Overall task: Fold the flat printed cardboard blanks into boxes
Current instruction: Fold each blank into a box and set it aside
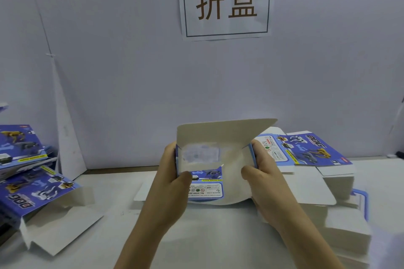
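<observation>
A half-folded blue printed cardboard box (pixel 209 157) is held up over the middle of the table, its white inside facing me and a white flap standing up at the back. My left hand (pixel 172 177) grips its left wall, thumb on the printed front panel. My right hand (pixel 262 172) grips the right wall, thumb pressed inside on the white card. A stack of flat blanks (pixel 306 150) lies at the right, printed side up.
Folded blue boxes (pixel 32 190) are piled at the left, one with its white flaps open towards the table edge. A white backboard with a paper sign (pixel 226 2) stands behind. More white card (pixel 347 229) is stacked at the near right on the white table (pixel 109 183).
</observation>
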Available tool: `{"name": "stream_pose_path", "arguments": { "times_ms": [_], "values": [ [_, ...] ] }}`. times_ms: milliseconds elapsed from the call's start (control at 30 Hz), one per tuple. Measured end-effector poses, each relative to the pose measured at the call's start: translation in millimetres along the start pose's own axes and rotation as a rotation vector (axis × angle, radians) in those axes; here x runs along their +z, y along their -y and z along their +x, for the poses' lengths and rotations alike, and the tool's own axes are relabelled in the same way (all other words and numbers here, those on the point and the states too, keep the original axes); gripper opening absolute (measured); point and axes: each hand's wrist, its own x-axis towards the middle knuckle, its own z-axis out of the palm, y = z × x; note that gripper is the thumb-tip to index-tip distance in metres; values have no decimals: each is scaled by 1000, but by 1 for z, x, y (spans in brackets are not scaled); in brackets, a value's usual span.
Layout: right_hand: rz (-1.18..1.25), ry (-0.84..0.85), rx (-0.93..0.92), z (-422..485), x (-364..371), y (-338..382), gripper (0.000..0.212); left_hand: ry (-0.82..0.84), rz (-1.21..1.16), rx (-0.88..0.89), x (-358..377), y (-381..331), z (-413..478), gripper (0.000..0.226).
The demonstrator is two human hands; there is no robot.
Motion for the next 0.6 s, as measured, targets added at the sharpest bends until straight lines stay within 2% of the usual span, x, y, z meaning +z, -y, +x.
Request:
{"name": "stream_pose_path", "arguments": {
  "times_ms": [100,267,400,500,600],
  "values": [
    [2,39,37,0,1,1,44,-3,-25,-2,-1,1,1,58],
    [-15,-57,55,1,2,-5,57,13,44,26,0,5,0,69],
    [-14,-45,97,3,0,-5,64,14,33,26,0,6,1,62],
    [-39,-56,87,3,0,-5,73,27,47,46,1,6,1,65],
    [-10,-106,104,3,2,-6,64,-31,-88,41,5,6,2,57]
  ]
}}
